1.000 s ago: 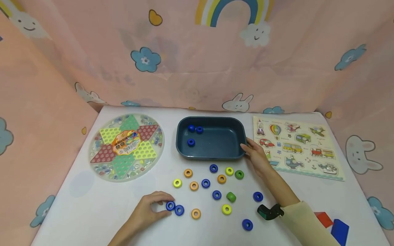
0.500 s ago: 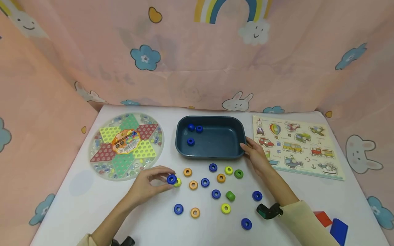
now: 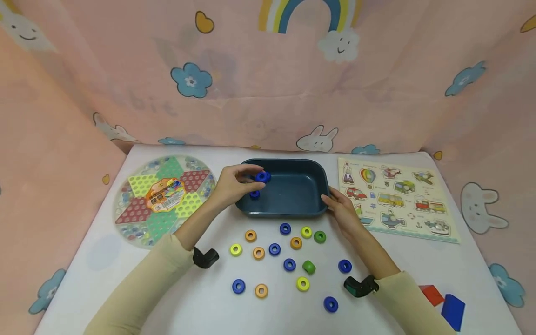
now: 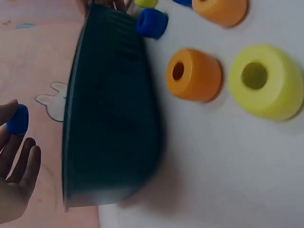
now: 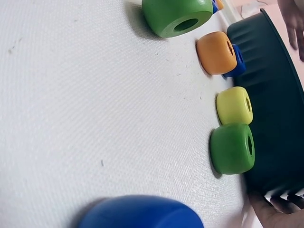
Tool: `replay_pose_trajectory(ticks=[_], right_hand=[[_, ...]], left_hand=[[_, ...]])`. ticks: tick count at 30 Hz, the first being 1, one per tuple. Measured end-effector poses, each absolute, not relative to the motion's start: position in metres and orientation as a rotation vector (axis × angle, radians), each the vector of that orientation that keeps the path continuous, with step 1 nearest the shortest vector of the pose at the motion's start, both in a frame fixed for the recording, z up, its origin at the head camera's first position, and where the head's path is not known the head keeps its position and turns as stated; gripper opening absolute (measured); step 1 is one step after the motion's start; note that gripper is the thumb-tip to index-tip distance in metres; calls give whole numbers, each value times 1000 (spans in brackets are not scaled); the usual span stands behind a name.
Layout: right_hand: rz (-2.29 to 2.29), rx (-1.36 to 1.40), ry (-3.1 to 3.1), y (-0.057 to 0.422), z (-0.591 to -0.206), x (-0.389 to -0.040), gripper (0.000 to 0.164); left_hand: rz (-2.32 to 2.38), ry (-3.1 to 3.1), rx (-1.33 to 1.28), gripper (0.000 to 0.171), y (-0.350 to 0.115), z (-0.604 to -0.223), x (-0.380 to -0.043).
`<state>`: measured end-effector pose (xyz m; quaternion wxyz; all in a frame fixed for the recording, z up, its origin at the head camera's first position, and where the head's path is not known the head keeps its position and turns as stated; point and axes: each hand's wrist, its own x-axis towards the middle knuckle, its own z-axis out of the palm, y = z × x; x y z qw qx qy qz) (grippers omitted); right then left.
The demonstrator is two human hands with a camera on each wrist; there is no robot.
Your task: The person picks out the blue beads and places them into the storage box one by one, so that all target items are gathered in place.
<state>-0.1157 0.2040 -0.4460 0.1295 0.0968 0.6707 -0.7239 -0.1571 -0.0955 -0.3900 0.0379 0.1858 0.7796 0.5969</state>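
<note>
In the head view my left hand [image 3: 235, 186] pinches a blue bead [image 3: 262, 177] over the left end of a dark teal tray [image 3: 297, 191]. The left wrist view shows the same blue bead [image 4: 18, 119] between thumb and fingers, above the rim. Another blue bead [image 3: 254, 195] sits in the tray just below my fingers; the other blue ones there are mostly hidden behind the hand and the held bead. My right hand [image 3: 344, 213] holds the tray's right end, thumb at the rim. Its fingers [image 5: 268, 213] curl under the tray edge in the right wrist view.
Loose orange, yellow, green and blue beads lie in front of the tray, among them a green bead [image 3: 309, 267] and a yellow bead [image 3: 303, 284]. A round marble game board [image 3: 167, 200] is at left, a picture puzzle board [image 3: 398, 200] at right, a blue block [image 3: 453, 311] at front right.
My left hand has picked up a blue bead from the front left of the table and carried it up and over the tray. The right hand stays on the tray's end.
</note>
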Motion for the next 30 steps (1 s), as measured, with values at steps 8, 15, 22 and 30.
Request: replay_pose_trajectory(ticks=[8,15,22,30], right_hand=[[-2095,288,1956,204,-447,-117,54],[-2081,284,1980,205,-446,-116,54],[-2092,273,1967,203,-447,-116,56],[-2079,281,1966,205,-447,-117,55]], left_hand=[[1765,2497,544,36,-84,-395,-172],[1849,2476,553,37,-85,-376,-158],[1829,2332,687,32,-111,-372,-112],[1777,2134,547,35,-145,-422,-30]])
